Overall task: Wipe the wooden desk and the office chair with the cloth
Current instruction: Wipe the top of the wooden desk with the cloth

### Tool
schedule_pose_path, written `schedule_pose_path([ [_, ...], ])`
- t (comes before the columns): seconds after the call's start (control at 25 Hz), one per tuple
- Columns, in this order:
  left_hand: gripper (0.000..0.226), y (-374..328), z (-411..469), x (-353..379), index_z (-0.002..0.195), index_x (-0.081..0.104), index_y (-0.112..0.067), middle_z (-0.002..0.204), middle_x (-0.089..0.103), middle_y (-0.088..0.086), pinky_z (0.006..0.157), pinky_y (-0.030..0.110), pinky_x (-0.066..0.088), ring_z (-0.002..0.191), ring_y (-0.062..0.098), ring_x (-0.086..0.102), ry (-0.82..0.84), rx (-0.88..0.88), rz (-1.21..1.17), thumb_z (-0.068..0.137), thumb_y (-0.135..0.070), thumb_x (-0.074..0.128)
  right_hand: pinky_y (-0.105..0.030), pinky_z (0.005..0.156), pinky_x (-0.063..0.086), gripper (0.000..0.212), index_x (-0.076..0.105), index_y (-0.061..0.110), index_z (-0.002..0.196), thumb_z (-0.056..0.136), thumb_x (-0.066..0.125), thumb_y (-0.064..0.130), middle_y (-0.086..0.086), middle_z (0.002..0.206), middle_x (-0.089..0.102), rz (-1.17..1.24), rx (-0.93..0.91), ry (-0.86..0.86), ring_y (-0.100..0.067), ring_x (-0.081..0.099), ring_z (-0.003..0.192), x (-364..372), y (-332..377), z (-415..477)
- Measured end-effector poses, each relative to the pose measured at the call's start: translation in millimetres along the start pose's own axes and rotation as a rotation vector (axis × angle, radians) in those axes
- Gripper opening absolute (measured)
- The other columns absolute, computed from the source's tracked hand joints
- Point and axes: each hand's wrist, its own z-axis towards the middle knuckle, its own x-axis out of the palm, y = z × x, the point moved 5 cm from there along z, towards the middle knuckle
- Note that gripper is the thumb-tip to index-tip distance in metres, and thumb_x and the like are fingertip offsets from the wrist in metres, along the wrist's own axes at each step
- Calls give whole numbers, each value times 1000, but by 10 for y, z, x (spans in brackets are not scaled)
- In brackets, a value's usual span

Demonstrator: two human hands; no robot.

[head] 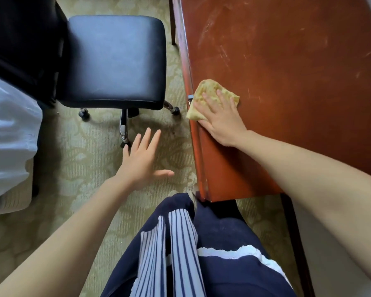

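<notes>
From where I stand, the person's right hand [220, 118] lies flat, fingers straight and a little spread, pressing the crumpled yellow cloth [210, 91] onto the near left edge of the glossy reddish-brown wooden desk [287, 61]. 1 corner of the cloth hangs over the lip, just beside a small metal fitting [190, 96] on the desk's side. The left hand [141, 161] holds nothing, its fingers released and fanned out in the air above the pale patterned carpet [73, 157]. The black padded office chair [116, 61] sits well apart from the desk on its castors, with a white plastic sheet or bag [7, 129] at the far left (I cannot tell which). I'd judge the step in hand to be the desk top, with much of it left to do, since pale streaks [223, 50] show across the wood further up. To do it well, the palm should keep even weight on the cloth, so that it glides rather than bunches. It should travel in long overlapping strokes along the desk's length, carrying the grime off 1 end instead of smearing it round. The overhanging corner may snag on the metal fitting, so gathering it under the fingers would help. Of the 2 hands, the free left could steady the body on the desk edge for the far reach, and a fresh face of cloth would suit the chair seat
</notes>
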Motion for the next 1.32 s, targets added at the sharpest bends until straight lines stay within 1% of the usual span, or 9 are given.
schedule_pose_path([
  [0.16, 101, -115, 169, -93, 151, -5, -25, 159, -10, 2, 114, 54, 4, 146, 25, -6, -44, -40, -35, 81, -57, 59, -59, 113, 7, 50, 31, 35, 145, 97, 32, 49, 0, 156, 22, -104, -441, 18, -39, 8, 144, 148, 35, -652],
  [0.28, 95, -352, 394, -155, 151, -3, -22, 159, -9, 3, 114, 54, 4, 146, 26, -5, -49, -35, -58, 85, -54, 56, -62, 111, 17, 50, 30, 35, 145, 97, 29, 49, 0, 154, 27, -246, -695, 39, -39, 18, 141, 311, -56, -1158],
  [0.48, 106, -867, 756, -139, 151, -8, -19, 158, -16, 3, 115, 54, 2, 146, 24, -11, 30, 0, -60, 80, -58, 61, -48, 114, 19, 49, 30, 39, 145, 98, 32, 51, 5, 153, 29, -275, -898, 45, -31, 23, 141, 224, -729, -1336],
  [0.72, 127, -1086, 1049, -158, 149, -14, -10, 157, -21, 5, 112, 59, 1, 144, 28, -17, 56, -57, 178, 68, -69, 64, -50, 115, 19, 52, 20, 38, 146, 97, 23, 52, 4, 155, 19, -349, -720, 101, -33, 15, 143, -140, -1370, -475],
  [0.84, 132, -1088, 1156, -170, 147, -16, -6, 157, -19, 7, 112, 60, -1, 144, 28, -19, 76, -92, 260, 65, -74, 61, -45, 118, 8, 51, 8, 43, 145, 97, 21, 52, 8, 156, 6, -252, -516, 94, -30, 0, 145, -286, -1455, 21],
  [0.92, 134, -1100, 1177, -150, 147, -17, -5, 157, -18, 8, 111, 62, 0, 144, 28, -18, 76, -103, 319, 63, -76, 59, -43, 117, 1, 51, 7, 45, 146, 98, 24, 51, 8, 158, 4, -187, -374, 78, -28, -5, 146, -345, -1426, 328],
  [1.12, 135, -1103, 1188, -131, 147, -19, -10, 157, -20, 2, 109, 65, 5, 144, 28, -17, 77, -172, 345, 60, -79, 58, -54, 114, -4, 50, 14, 44, 147, 99, 27, 50, 6, 160, 3, 40, -3, 17, -31, -9, 145, -354, -1026, 863],
  [1.2, 135, -1108, 1177, -140, 147, -18, -12, 157, -20, 0, 109, 65, 4, 144, 28, -17, 76, -189, 343, 59, -79, 58, -55, 112, -7, 51, 14, 44, 147, 99, 27, 50, 5, 160, 1, 34, -61, 19, -32, -10, 145, -314, -785, 903],
  [1.32, 132, -1129, 1152, -170, 149, -14, -14, 157, -19, -1, 109, 64, 4, 144, 28, -17, 68, -195, 345, 59, -79, 59, -53, 113, -6, 50, 12, 45, 147, 99, 24, 51, 6, 160, 2, -89, -363, 46, -31, -9, 145, -261, -574, 773],
])
